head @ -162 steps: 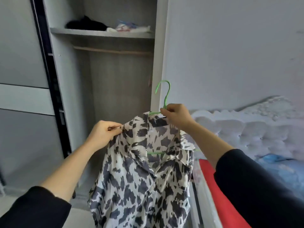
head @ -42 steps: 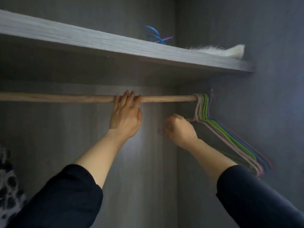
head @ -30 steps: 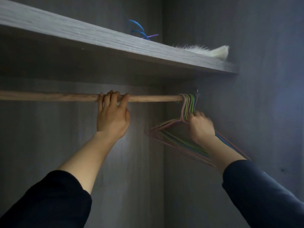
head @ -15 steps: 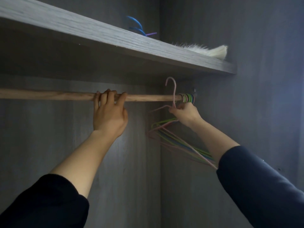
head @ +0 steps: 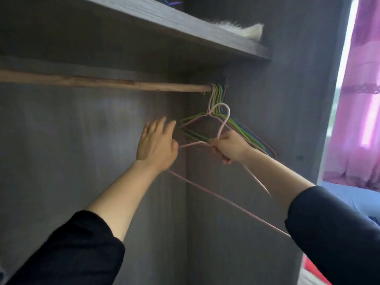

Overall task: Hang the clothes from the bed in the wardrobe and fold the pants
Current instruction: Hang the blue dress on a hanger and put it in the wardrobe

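Both dark-sleeved arms reach upward; the left hand [head: 157, 145] spreads straight fingers, the right hand [head: 229, 148] clenches a pink hanger [head: 220, 134].

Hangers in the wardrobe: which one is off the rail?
The pink hanger that the right hand grips at its neck: its hook is free below the wooden rail. The other hangers are all hooked over the rail's right end.
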Tool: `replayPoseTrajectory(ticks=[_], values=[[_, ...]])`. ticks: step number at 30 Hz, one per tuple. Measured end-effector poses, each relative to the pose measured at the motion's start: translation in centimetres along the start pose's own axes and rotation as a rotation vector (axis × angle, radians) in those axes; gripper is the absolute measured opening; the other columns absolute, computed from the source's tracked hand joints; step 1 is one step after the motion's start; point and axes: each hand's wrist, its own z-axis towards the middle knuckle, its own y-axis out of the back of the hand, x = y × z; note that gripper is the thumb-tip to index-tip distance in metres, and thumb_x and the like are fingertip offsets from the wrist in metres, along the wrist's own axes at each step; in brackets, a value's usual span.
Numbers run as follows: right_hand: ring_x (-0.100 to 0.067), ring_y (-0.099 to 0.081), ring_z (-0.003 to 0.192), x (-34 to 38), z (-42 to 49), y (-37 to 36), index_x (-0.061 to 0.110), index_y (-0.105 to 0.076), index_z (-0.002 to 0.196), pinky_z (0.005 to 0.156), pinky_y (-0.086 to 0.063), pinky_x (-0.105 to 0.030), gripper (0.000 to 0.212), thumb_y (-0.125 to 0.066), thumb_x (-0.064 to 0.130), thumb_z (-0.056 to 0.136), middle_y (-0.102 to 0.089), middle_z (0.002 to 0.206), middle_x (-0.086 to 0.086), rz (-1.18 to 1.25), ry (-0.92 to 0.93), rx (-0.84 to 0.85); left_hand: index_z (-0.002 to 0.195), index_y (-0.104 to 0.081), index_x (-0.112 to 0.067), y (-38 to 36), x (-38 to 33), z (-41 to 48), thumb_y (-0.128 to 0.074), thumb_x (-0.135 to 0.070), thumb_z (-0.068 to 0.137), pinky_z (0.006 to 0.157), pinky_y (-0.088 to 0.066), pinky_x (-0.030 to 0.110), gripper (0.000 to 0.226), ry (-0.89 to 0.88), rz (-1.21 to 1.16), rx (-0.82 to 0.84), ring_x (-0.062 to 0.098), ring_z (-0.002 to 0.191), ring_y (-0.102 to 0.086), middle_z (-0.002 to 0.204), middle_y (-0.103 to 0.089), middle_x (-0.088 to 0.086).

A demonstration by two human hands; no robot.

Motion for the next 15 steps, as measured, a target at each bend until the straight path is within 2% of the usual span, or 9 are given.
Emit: replayPoseTrajectory(ticks=[4,7,9,13,15], values=[[-0.015,-0.049,0.029,-5.5,-6.5,0.7,0.006,-0.058,0.063,0.032,-0.037,-0.018,0.035,-0.057,0.023,0.093,-0.053,0.042,-0.004,0.025,-0.187,0.093,0.142,-0.039,-0.014,-4.2,-6.0,-5.7,-0.043,-0.024,0.095,0.115,-0.019,0.038,0.048,0.033,-0.232,0.172,0.029,0.136,-0.033,0.146,-0.039,0.014],[-0.013,-0.047,0.028,-9.2,-12.1,2.5,0.005,-0.057,0.057,0.033,-0.037,-0.016,0.036,-0.061,0.016,0.090,-0.053,0.038,-0.002,0.029,-0.310,0.137,0.137,-0.044,-0.015,-5.9,-11.3,-9.5,-0.043,-0.023,0.095,0.106,-0.031,0.038,0.043,0.028,-0.374,0.270,0.029,0.127,-0.039,0.137,-0.048,0.010],[-0.013,-0.049,0.032,-11.5,-15.6,4.6,0.005,-0.062,0.057,0.036,-0.039,-0.017,0.032,-0.065,0.017,0.087,-0.057,0.043,-0.003,0.013,-0.376,0.157,0.135,-0.046,-0.016,-6.7,-15.3,-11.7,-0.040,-0.023,0.094,0.101,-0.039,0.041,0.042,0.025,-0.462,0.345,0.027,0.126,-0.041,0.135,-0.051,0.007],[-0.014,-0.055,0.040,-16.5,-22.0,10.3,-0.004,-0.070,0.085,0.040,-0.044,-0.020,0.022,-0.062,0.017,0.088,-0.065,0.060,-0.008,-0.056,-0.520,0.133,0.132,-0.048,-0.020,-8.2,-24.0,-15.5,-0.037,-0.024,0.095,0.092,-0.045,0.044,0.038,-0.011,-0.556,0.465,0.024,0.121,-0.045,0.131,-0.052,0.004],[-0.013,-0.056,0.039,-19.3,-25.4,13.5,-0.004,-0.071,0.089,0.040,-0.043,-0.019,0.024,-0.062,0.018,0.090,-0.066,0.060,-0.006,-0.078,-0.582,0.089,0.130,-0.049,-0.019,-8.9,-28.8,-17.2,-0.037,-0.023,0.095,0.090,-0.045,0.043,0.037,-0.065,-0.607,0.524,0.025,0.119,-0.044,0.130,-0.052,0.006]])
